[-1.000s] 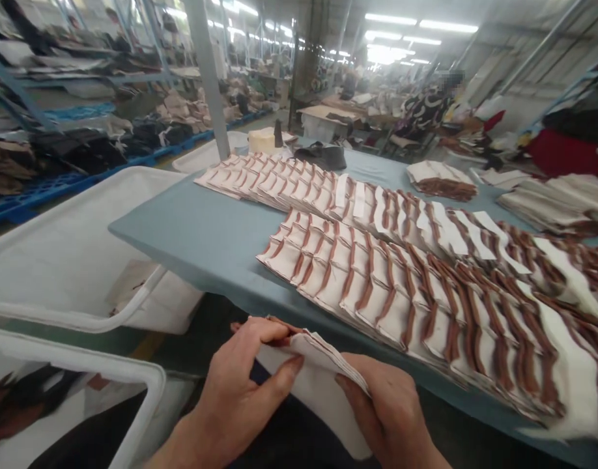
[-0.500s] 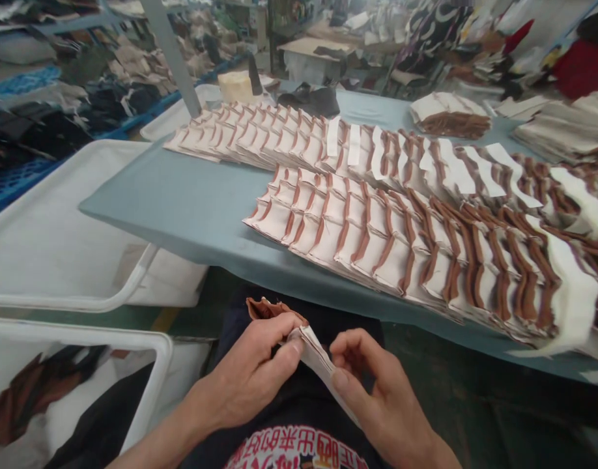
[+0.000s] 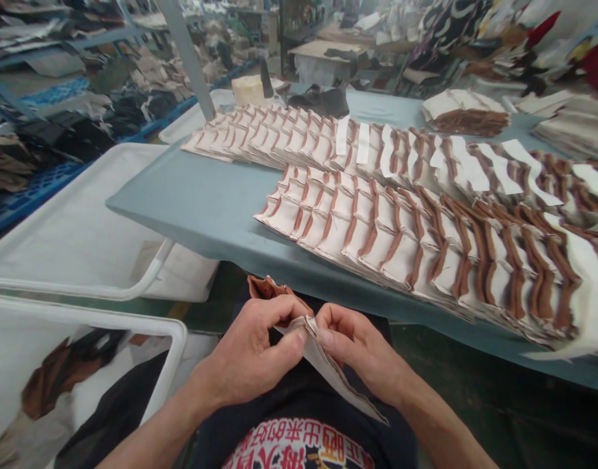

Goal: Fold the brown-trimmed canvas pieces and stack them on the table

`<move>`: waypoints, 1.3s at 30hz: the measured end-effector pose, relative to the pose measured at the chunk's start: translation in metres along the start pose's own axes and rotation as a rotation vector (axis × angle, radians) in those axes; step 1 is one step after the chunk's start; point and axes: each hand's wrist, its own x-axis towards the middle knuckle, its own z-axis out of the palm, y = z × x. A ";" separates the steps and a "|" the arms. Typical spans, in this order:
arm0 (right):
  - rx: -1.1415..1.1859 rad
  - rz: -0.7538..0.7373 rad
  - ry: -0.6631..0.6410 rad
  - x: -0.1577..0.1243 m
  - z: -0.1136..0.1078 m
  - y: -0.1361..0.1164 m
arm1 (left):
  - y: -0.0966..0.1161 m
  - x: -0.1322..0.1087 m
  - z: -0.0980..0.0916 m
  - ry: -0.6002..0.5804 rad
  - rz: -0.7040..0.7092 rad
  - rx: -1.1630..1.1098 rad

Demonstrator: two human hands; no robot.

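Over my lap, a sewn fabric piece (image 3: 331, 368), cream with a brown part at its far end, is held between both hands. My left hand (image 3: 260, 345) grips it with thumb and fingers, the brown end sticking out past the knuckles. Beside it, my right hand (image 3: 355, 339) pinches the cream edge close to the left thumb. The rest of the cream strip hangs down toward my shirt. On the table ahead lie long overlapping rows of like cream-and-brown pieces (image 3: 357, 221).
A blue-grey covered table (image 3: 182, 195) spans the front. White strips (image 3: 468, 163) lie across the back row. At the left stand a white bin (image 3: 74, 215) and a nearer white bin (image 3: 179, 332) with dark and brown cloth. A metal post (image 3: 186, 58) rises behind.
My right hand has moved left and closed on the fabric's edge beside my left thumb. The strip's lower end now swings out to the right. The view has shifted slightly.
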 end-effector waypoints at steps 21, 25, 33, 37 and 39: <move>0.018 0.024 0.074 -0.010 -0.013 -0.001 | -0.009 0.016 0.010 -0.151 -0.028 -0.103; 0.092 0.069 0.028 -0.005 -0.017 0.008 | -0.014 0.017 0.010 -0.171 -0.026 -0.114; 0.058 0.078 0.049 -0.005 -0.017 0.001 | -0.023 0.016 0.007 -0.205 -0.057 -0.160; -0.062 0.068 0.080 -0.010 -0.014 -0.007 | -0.023 0.012 0.007 -0.199 -0.070 -0.178; -0.177 0.053 0.105 -0.014 -0.012 -0.013 | -0.023 0.010 0.007 -0.193 -0.074 -0.180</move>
